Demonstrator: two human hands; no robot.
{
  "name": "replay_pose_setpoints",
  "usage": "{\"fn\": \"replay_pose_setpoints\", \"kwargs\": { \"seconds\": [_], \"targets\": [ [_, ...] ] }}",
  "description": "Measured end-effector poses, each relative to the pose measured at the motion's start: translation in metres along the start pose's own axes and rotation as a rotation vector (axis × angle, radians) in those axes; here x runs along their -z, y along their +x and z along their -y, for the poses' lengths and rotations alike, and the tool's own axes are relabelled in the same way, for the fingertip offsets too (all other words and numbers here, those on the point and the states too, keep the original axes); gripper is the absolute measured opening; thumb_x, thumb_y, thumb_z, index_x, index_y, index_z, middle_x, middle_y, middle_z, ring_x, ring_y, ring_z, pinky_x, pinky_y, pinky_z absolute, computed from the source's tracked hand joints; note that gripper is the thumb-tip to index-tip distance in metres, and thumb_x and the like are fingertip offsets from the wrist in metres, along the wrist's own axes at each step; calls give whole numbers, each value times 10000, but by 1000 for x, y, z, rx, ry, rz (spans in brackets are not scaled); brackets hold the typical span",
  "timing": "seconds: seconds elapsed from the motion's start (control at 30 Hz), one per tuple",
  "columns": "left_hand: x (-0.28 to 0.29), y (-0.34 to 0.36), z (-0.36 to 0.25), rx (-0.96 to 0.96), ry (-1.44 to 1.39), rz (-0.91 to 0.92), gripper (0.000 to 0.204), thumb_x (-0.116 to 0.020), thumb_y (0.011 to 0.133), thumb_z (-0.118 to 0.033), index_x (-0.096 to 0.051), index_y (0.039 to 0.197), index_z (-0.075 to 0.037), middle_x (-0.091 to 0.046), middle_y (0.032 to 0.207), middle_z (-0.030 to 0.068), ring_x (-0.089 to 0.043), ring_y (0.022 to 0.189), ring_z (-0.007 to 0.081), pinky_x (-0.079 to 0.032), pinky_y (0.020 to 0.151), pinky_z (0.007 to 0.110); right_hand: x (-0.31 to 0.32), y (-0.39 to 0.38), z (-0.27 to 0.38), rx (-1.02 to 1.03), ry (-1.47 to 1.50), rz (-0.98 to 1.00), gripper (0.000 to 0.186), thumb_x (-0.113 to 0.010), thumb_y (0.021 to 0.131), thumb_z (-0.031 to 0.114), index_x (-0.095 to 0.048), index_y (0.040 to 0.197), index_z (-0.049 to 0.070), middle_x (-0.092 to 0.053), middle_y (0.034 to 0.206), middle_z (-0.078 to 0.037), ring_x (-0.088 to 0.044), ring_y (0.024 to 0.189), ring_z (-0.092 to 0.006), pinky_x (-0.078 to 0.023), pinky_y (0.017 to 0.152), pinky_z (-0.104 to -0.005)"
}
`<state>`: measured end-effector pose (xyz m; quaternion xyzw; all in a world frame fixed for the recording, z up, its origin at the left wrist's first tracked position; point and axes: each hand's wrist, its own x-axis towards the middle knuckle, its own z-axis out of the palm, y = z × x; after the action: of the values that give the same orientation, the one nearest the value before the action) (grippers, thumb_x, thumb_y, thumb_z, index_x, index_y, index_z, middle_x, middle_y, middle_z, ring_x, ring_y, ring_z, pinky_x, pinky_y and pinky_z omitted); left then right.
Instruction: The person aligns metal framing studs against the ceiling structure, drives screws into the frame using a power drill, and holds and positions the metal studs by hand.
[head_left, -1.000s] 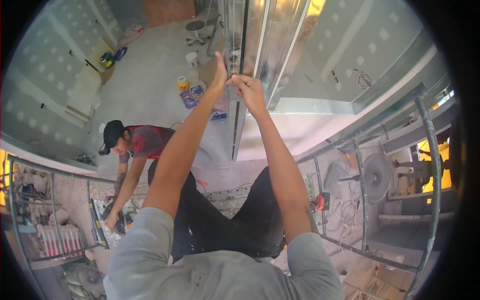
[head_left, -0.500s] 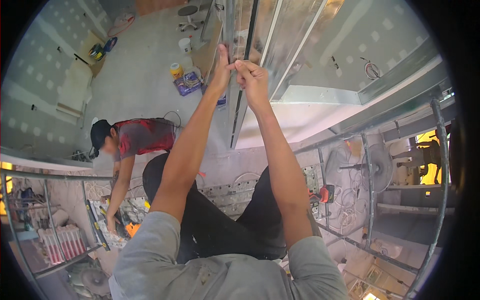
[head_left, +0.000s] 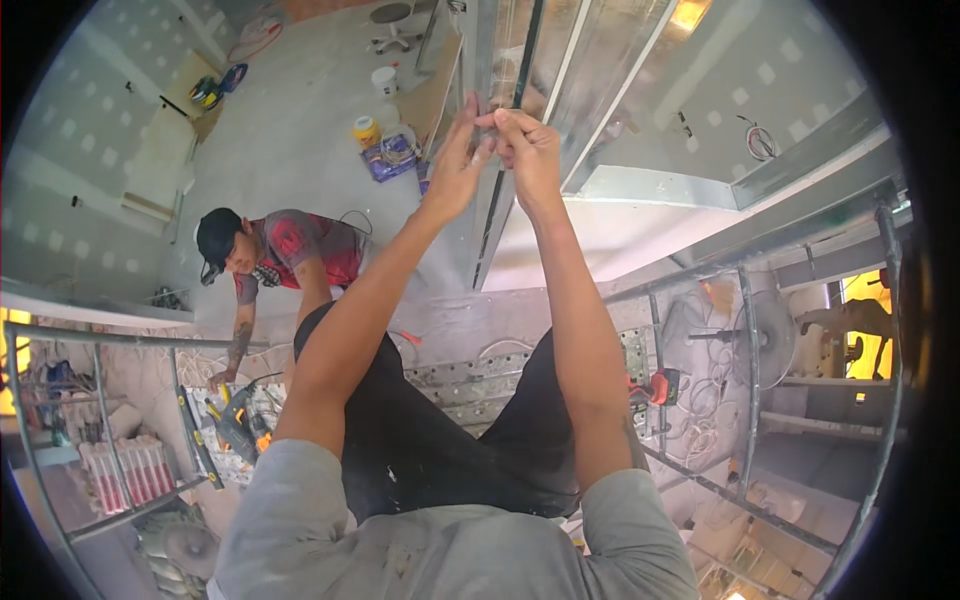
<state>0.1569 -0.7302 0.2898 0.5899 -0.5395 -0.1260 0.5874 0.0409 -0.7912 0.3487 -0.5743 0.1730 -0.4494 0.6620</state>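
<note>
Both my hands are raised at the metal framing, close together. My left hand (head_left: 460,165) has its fingers stretched and apart, the fingertips by a metal stud (head_left: 482,55) and one finger reaching toward the other hand. My right hand (head_left: 530,150) is closed in a pinch beside it, knuckles bent. Whatever its fingertips grip is too small or hidden to name. A narrow dark strip (head_left: 531,50) runs along the framing just behind the hands. Light metal channels (head_left: 580,60) stand right of it.
A co-worker in a black cap (head_left: 218,238) bends at the left, reaching down near a drill (head_left: 238,425) on the perforated platform (head_left: 450,385). A red cordless tool (head_left: 660,388) lies at right. Scaffold rails (head_left: 750,380) flank me. A yellow tub (head_left: 366,130) and white bucket (head_left: 384,80) stand beyond.
My left hand has turned, its thumb now showing toward my right hand, which stays pinched. The co-worker has lifted and turned their head, and a drill now shows near them. The view has shifted slightly.
</note>
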Motion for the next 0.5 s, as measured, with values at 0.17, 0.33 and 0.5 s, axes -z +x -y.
{"fn": "replay_pose_setpoints", "kwargs": {
  "seconds": [0.17, 0.33, 0.5],
  "targets": [
    [-2, -8, 11, 16, -133, 24, 795, -617, 978, -114, -150, 1620, -75, -234, 1676, 130, -401, 1449, 290, -369, 1138, 389, 3, -1, -4, -50, 8, 10, 247, -676, 983, 241, -780, 951, 20, -466, 606, 78, -373, 547, -31, -282, 496, -220],
    [9, -8, 0, 74, -105, 181, 897, -636, 959, -75, -44, 1632, -123, -169, 1685, 150, -348, 1485, 311, -381, 1130, 370, 14, -1, -6, -30, -80, 27, 302, -649, 1003, 288, -766, 989, 10, -392, 579, 83, -303, 528, -34, -228, 487, -231],
    [3, -21, -5, 61, 156, 134, 866, -583, 1013, -194, 21, 1633, -168, -332, 1592, 239, -447, 1328, 521, -366, 1098, 510, 10, 0, -5, -30, -66, 35, 331, -618, 1022, 277, -733, 1009, -33, -355, 569, 74, -261, 508, -42, -185, 482, -248]
  ]
}}
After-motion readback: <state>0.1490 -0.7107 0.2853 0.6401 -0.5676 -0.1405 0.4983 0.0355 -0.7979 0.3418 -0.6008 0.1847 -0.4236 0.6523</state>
